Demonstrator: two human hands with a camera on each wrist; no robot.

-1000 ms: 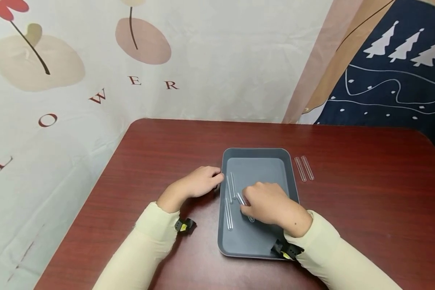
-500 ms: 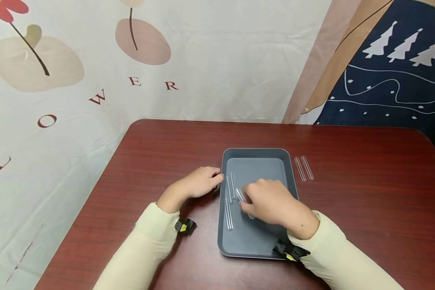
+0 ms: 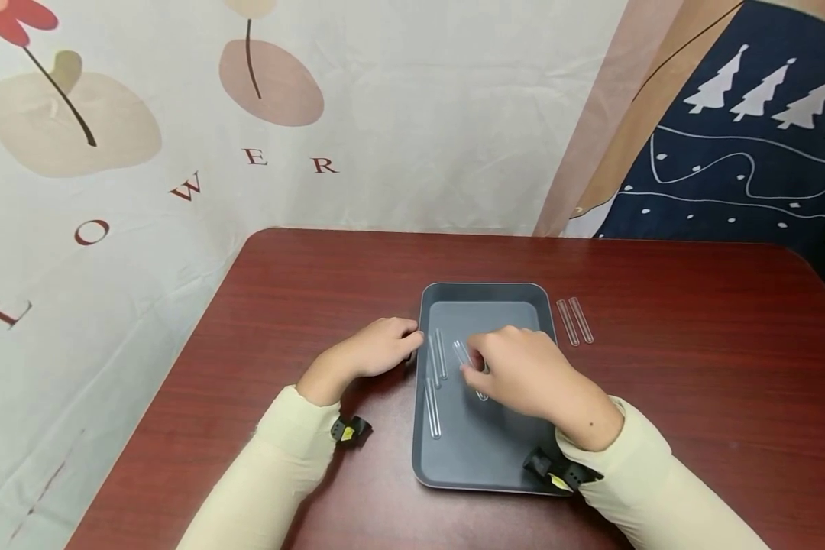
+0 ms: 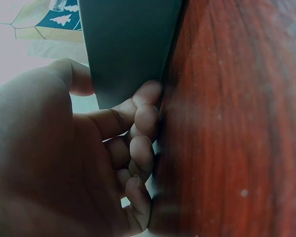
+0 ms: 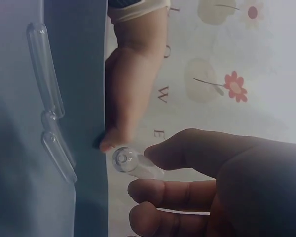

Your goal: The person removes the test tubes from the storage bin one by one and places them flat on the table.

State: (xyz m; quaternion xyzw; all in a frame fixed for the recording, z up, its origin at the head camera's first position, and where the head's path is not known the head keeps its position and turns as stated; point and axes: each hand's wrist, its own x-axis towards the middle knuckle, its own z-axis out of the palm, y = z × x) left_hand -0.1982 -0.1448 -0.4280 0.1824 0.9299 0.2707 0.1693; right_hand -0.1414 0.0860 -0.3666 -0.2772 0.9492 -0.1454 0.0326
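– what's in your grip?

– a clear tube (image 5: pixel 134 165). my right hand (image 3: pixel 525 374) pinches it between thumb and fingertip, parted only by the tube's own thickness. its rounded end sticks out on the side nearest me, and its other end shows past my thumb.

– flat or tilted?

– it slants, with the far end leaning left. i think it is just clear of the tray (image 3: pixel 467 462) floor, though my hand covers its middle, so i can't swear to that.

– so the tray is under you?

– yes, grey and shallow, right below my grip. my left hand (image 3: pixel 370 350) is off to the left of that grip, holding the tray's side: thumb at the rim, the rest of the fingers bent, the nearest against the outer wall.

– and other tubes?

– three lie in the tray, left of my grip: a pair (image 3: pixel 442 354) side by side, and a third (image 3: pixel 433 409) nearer me, close by the pair's near end. two loose tubes (image 3: pixel 580 319) lie on the table (image 3: pixel 694 382), beyond my grip and to its right, next to each other just outside the rim.

– anything past those?

– a pale cloth (image 3: pixel 412 92) with flowers and letters, well beyond my grip, and a dark blue cloth (image 3: pixel 722 168) with white trees, farther right.
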